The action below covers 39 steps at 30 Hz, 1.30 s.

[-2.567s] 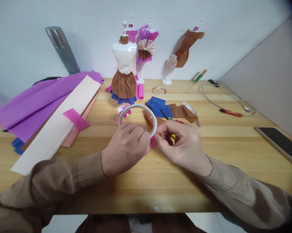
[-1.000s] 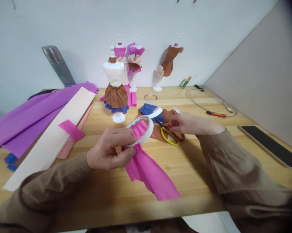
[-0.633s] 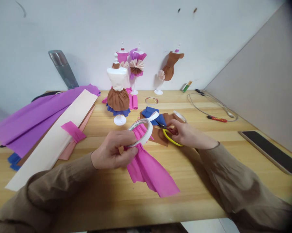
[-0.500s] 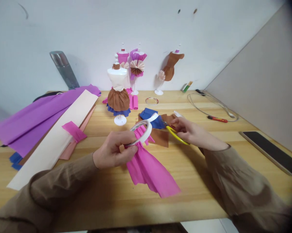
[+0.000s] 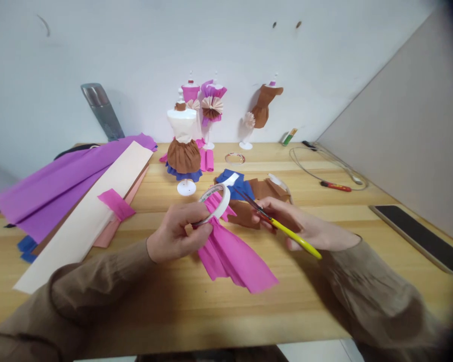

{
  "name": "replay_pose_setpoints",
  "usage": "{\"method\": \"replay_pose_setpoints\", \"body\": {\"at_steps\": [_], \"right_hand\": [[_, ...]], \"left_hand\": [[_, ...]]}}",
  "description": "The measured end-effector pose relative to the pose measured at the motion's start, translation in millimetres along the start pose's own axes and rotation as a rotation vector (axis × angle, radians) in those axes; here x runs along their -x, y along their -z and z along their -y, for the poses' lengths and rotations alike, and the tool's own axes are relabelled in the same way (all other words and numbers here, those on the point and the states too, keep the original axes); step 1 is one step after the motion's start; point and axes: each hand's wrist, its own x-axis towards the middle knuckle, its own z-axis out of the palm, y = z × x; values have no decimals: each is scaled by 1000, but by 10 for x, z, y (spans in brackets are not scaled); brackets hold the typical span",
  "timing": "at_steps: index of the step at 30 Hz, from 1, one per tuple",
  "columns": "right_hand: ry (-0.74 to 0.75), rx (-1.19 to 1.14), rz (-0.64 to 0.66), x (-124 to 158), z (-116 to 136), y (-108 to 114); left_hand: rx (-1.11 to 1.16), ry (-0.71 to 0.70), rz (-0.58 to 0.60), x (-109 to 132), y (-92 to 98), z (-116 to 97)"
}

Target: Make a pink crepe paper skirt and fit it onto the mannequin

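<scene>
My left hand point(image 5: 183, 229) is closed, pinching a roll of white tape point(image 5: 221, 206) together with the gathered end of a pink crepe paper piece point(image 5: 236, 256). The paper fans out to the lower right, and a short tape end sticks up from the roll. In my right hand point(image 5: 286, 221) are yellow-handled scissors point(image 5: 292, 236), their dark blades pointing left toward the tape end. Blue paper scraps point(image 5: 230, 177) and brown paper scraps point(image 5: 266, 188) lie on the table behind the hands. Just beyond stands a small white dress form point(image 5: 182, 125) in a brown and blue paper skirt.
Further dress forms, one in a brown paper dress point(image 5: 264, 105), line the wall. Purple paper point(image 5: 71, 176) and a cream paper strip point(image 5: 86, 211) lie left, a grey bottle point(image 5: 102, 113) behind them. A phone point(image 5: 418, 236) and a red-handled cable point(image 5: 335, 186) lie right.
My right hand has lifted the scissors from among the scraps and turned their blades toward the tape. My left hand stays nearly in place with the roll and pink paper.
</scene>
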Motion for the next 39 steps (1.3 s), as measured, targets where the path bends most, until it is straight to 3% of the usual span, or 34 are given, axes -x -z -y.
{"method": "replay_pose_setpoints", "body": {"at_steps": [9,24,31,34,37,39], "right_hand": [[43,22,-104,-79,1,-190],[171,199,-205,-173,16,-336],[-10,29,-281,-146,-154,-318],[-42,351,-272,-196,-189,-317],[-121,766,-205,-255,-182,-359],[-141,876,-196,-270,-174,-371]], "left_hand": [[-142,-235,48,-34,-75,-26],[-270,-234,135,-42,-93,-82],[-403,-173,246,-97,50,-190],[-576,-122,305,-121,186,-347],[-648,-137,283,-133,339,-494],[-631,-149,263,-140,428,-564]]}}
